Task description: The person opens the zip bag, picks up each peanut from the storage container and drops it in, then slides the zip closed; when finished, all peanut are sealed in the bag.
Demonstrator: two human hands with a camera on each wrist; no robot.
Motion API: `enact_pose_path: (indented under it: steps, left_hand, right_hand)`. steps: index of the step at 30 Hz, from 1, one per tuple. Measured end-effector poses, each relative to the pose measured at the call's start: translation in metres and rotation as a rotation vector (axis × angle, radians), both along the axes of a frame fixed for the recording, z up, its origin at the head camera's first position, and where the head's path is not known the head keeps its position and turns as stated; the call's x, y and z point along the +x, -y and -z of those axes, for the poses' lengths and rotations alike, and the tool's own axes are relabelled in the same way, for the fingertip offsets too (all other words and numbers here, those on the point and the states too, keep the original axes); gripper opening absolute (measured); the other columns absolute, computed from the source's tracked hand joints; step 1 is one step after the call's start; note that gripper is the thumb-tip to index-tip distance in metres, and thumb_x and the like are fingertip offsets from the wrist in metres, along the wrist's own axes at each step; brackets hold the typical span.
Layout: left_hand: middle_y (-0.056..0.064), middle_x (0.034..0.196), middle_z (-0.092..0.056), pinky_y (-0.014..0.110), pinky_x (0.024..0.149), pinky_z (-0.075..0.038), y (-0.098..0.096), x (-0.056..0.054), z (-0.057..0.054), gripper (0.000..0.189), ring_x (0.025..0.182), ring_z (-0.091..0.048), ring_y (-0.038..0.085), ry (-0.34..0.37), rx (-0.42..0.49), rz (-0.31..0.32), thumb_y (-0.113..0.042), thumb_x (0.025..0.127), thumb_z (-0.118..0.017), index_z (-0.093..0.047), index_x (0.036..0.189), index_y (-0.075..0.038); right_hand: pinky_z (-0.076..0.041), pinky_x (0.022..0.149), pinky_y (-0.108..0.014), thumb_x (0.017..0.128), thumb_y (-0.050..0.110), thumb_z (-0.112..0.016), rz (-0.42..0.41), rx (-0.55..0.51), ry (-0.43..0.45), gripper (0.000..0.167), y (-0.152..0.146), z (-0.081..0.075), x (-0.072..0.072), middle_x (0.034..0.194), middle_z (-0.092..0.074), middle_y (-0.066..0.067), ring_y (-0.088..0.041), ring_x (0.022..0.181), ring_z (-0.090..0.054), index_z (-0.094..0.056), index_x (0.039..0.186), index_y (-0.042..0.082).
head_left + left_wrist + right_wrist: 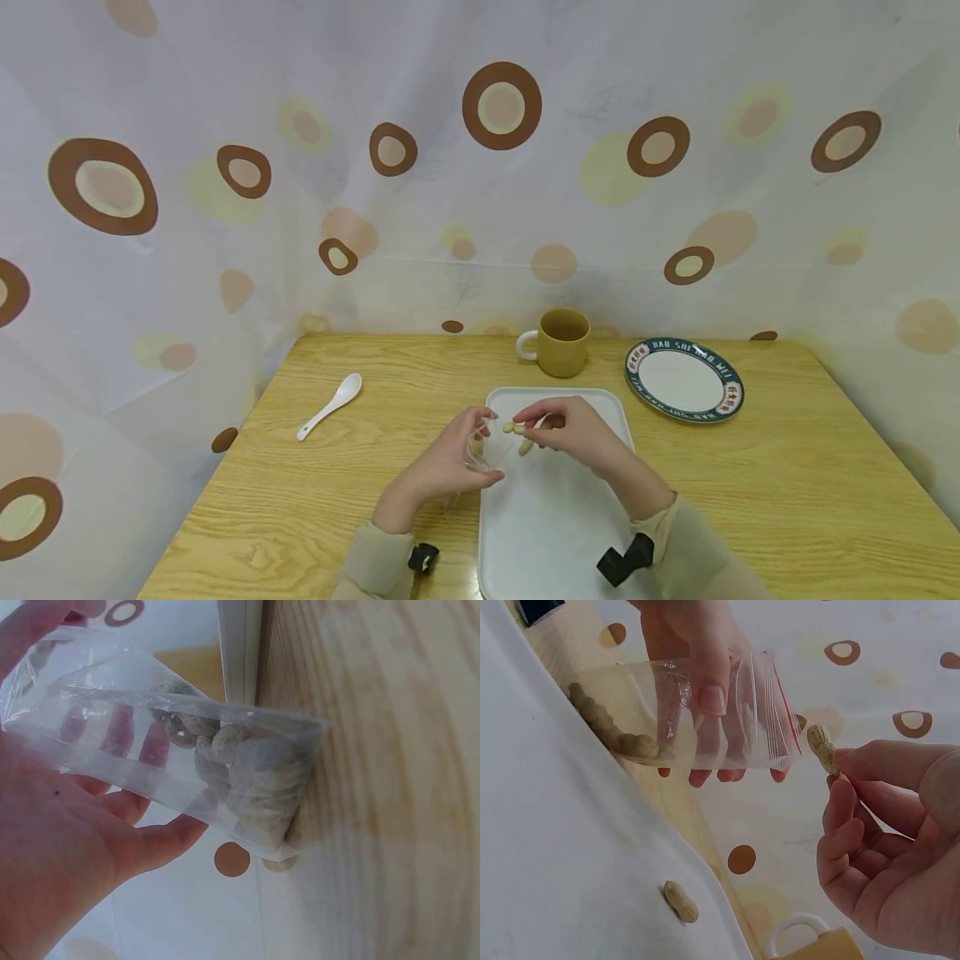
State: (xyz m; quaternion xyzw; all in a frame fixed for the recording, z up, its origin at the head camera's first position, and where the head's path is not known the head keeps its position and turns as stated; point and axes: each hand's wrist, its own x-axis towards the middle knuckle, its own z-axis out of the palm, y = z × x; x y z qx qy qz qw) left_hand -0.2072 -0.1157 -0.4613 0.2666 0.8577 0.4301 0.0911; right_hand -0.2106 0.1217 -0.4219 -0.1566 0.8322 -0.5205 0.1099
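In my left hand (442, 467) is a clear zip bag (761, 720) with a red line along its mouth. The thumb lies over one face and the fingers behind the other. Several peanuts (262, 772) are gathered at the bag's closed end. My right hand (581, 433) pinches a peanut (821, 746) between thumb and fingertips, just outside the bag's mouth. Another peanut (681, 901) lies on the white tray (555, 533), below the hands. In the left wrist view the right hand's peanut cannot be made out.
Behind the tray stands a yellow mug (564, 343) with a white handle. A dark-rimmed plate (684, 379) sits at the back right. To the left lies a white spoon (330, 407) on the wooden table (787, 483). A patterned curtain (420, 208) hangs behind.
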Motion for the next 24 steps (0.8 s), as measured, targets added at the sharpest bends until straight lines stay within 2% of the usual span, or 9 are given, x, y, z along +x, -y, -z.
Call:
enact_pose_path:
  steps: [7,14,24]
  left_hand:
    - [0.01,0.128,-0.052,0.042,0.093,-0.047,0.001,0.001,0.0,0.074,0.118,-0.053,0.026,-0.008,-0.01,-0.002,-0.025,0.079,-0.082,-0.038,0.138,-0.014]
    - [0.015,0.129,-0.053,0.041,0.092,-0.048,-0.001,0.0,0.0,0.074,0.119,-0.054,0.03,-0.024,-0.001,0.016,-0.025,0.079,-0.082,-0.038,0.137,-0.012]
    - [0.018,0.131,-0.052,0.044,0.094,-0.047,0.0,0.0,0.001,0.072,0.12,-0.054,0.032,-0.018,0.017,0.016,-0.023,0.079,-0.082,-0.039,0.136,-0.012]
  right_hand:
    - [-0.046,0.061,-0.023,0.09,0.013,-0.071,-0.048,-0.016,-0.033,0.021,0.014,-0.005,0.003,0.089,-0.067,-0.006,-0.013,0.071,-0.055,-0.073,0.109,0.005]
    - [-0.047,0.06,-0.023,0.09,0.008,-0.069,-0.083,-0.031,-0.05,0.023,0.018,-0.006,0.004,0.089,-0.067,-0.007,-0.014,0.069,-0.058,-0.071,0.112,0.001]
    - [-0.047,0.061,-0.024,0.09,0.009,-0.069,-0.021,0.007,-0.041,0.026,0.011,-0.004,0.0,0.092,-0.067,-0.008,-0.017,0.072,-0.056,-0.069,0.115,0.002]
